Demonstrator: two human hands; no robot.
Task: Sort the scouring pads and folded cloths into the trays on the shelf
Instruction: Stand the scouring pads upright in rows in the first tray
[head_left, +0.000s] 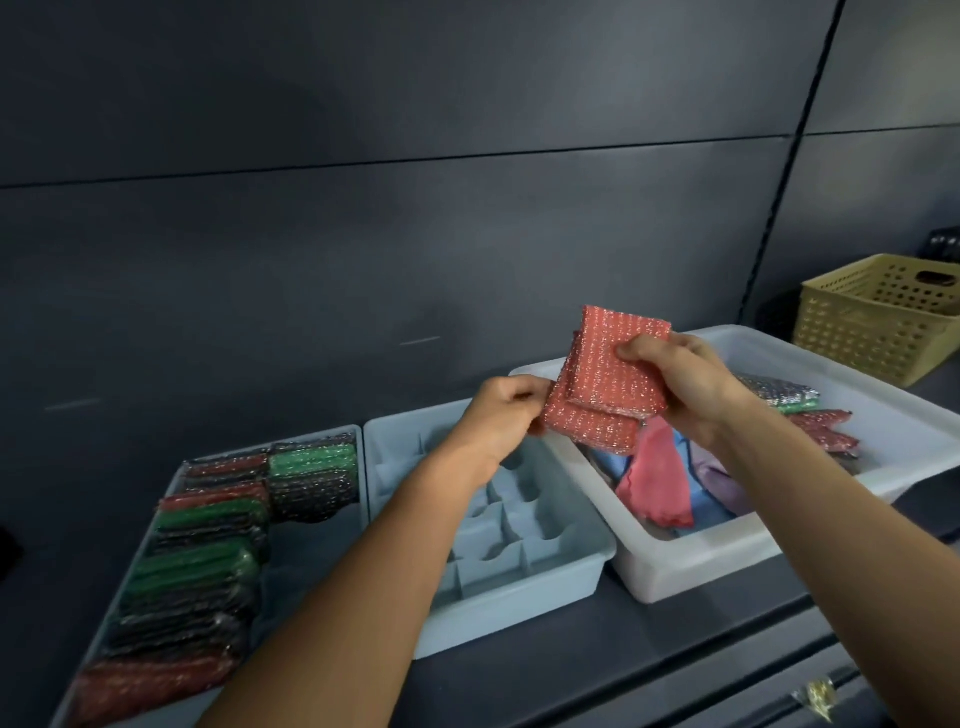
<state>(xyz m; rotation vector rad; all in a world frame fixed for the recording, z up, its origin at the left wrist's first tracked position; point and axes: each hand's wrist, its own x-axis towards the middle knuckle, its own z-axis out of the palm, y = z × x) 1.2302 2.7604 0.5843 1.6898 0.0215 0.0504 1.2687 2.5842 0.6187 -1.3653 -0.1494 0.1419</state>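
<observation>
Two red scouring pads (597, 384) are held in the air above the far right corner of the divided tray (509, 618), over the seam between it and the white bin (701, 566) just to its right. The lower pad's left corner is pinched by the left hand (498, 415). The upper pad's right edge is gripped by the right hand (680, 384), thumb on the front face. The pads overlap, offset. Whether they are stuck together cannot be told. The step in hand is judged to be separation of a picked pair before placing. The pad tray (311, 434), touching the divided tray on its left, is lined with red, green and dark pads (197, 571) set on edge, and open floor is left in its column nearest the divided tray. The next move is judged to call for the pair to be parted, one pad per hand, carried left across the divided tray, and slotted on edge into that open space, turned to match the rows. No cloths are seen in the divided tray's visible compartments, part of which is hidden by the arms. Cloths (657, 478) in pink, blue and lilac and more loose pads (800, 405) lie in the white bin, so much sorting is judged left. A yellow basket (878, 322) stands well to the right of the divided tray, beyond the bin, all on the shelf (623, 649).
</observation>
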